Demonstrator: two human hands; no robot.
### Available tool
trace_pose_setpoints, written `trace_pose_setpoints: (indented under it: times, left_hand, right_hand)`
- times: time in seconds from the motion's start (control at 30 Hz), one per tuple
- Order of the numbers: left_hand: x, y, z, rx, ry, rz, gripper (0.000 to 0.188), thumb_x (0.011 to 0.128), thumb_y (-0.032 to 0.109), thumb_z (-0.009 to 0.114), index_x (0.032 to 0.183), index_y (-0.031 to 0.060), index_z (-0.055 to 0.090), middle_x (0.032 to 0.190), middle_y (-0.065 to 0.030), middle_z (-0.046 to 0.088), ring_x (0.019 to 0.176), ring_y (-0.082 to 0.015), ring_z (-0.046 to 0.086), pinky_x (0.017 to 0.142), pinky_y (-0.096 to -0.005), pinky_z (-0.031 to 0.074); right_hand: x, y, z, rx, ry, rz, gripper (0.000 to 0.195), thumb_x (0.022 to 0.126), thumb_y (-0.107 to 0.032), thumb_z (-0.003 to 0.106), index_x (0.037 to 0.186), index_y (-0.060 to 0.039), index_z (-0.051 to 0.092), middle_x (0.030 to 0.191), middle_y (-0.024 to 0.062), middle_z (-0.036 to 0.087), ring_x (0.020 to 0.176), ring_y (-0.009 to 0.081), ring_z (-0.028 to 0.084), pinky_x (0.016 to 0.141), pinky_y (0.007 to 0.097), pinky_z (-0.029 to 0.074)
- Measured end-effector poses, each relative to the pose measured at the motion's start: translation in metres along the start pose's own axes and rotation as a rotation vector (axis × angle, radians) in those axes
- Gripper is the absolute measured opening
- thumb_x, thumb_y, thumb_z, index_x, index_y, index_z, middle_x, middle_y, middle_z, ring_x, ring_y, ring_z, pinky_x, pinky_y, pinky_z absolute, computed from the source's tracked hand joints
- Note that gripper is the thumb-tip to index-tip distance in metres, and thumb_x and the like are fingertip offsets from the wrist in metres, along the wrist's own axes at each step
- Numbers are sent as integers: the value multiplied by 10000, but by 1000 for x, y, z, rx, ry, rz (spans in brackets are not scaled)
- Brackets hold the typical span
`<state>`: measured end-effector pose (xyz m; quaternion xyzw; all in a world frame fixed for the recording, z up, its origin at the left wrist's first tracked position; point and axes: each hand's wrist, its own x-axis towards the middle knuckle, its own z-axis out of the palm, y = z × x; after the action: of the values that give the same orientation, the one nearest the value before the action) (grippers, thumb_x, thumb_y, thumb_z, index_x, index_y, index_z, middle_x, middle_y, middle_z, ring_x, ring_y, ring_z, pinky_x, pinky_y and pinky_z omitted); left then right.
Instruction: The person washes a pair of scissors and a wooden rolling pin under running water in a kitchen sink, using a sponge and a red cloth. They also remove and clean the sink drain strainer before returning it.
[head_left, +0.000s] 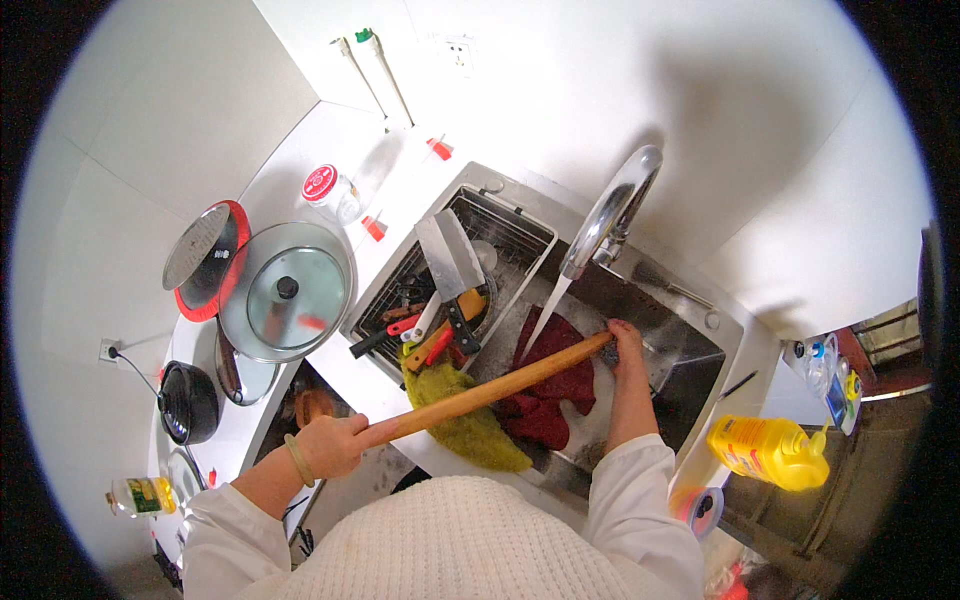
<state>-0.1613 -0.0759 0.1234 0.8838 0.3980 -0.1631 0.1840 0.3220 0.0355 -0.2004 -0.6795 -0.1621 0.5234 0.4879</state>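
Note:
A long wooden rolling pin (487, 388) lies slantwise across the front of a steel sink (720, 367). My left hand (334, 446) grips its near end, beyond the sink's left edge. Over the basin, my right hand (626, 345) holds the other end. Water runs from the chrome faucet (615, 210) onto a dark red cloth (544, 405) in the basin. A yellow-green cloth (450, 412) hangs over the sink's front rim, partly beneath the pin. Behind it, a wire rack (536, 281) holds a cleaver (450, 255) and several knives and utensils with coloured handles.
Glass lids (296, 300), a red-lidded jar (330, 191) and a black pot (189, 403) stand on the left counter. A yellow pump bottle (765, 450) and a clear round container (703, 511) are at the right. The faucet arches over the basin.

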Motion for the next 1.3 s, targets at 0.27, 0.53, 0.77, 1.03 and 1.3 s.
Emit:
trace_pose_setpoints:
  times: [0.27, 0.53, 0.77, 1.03, 1.3]
  left_hand:
    - [-17, 4, -2, -102, -14, 22, 748, 715, 64, 601, 1417, 219, 396, 849, -104, 569, 671, -313, 615, 575, -412, 518]
    - [-15, 0, -6, -583, -124, 63, 859, 688, 6, 593, 1477, 222, 332, 974, -118, 602, 822, -274, 625, 783, -315, 500]
    - [-9, -7, 0, -885, -255, -45, 857, 668, 64, 653, 1466, 163, 359, 1093, -82, 626, 908, -156, 595, 869, -266, 452]
    - [52, 10, -5, -710, -16, 89, 818, 696, 67, 618, 1461, 190, 354, 1056, -127, 628, 943, -197, 619, 874, -297, 460]
    - [145, 40, 16, -724, 255, 284, 696, 775, 39, 586, 1425, 175, 379, 1153, -197, 599, 1067, -329, 597, 897, -355, 459]
  right_hand:
    - [-22, -28, -21, 179, -40, -88, 224, 859, -276, 658, 915, -65, 609, 772, 72, 626, 683, 234, 612, 566, 383, 504]
    - [-88, -46, -14, 655, 44, -27, 233, 832, -313, 697, 859, -112, 582, 785, 54, 617, 735, 235, 628, 630, 444, 549]
    - [-153, -105, -10, 829, 6, -90, 231, 847, -315, 678, 896, -110, 582, 817, 52, 633, 793, 231, 633, 736, 443, 537]
    - [-166, -228, -76, 709, 20, -699, 301, 844, -265, 664, 1020, -56, 538, 853, 127, 608, 778, 271, 621, 703, 422, 533]
    - [-246, -358, -90, 617, 105, -968, 371, 836, -142, 714, 1104, -19, 488, 872, 156, 619, 755, 269, 639, 740, 447, 572]
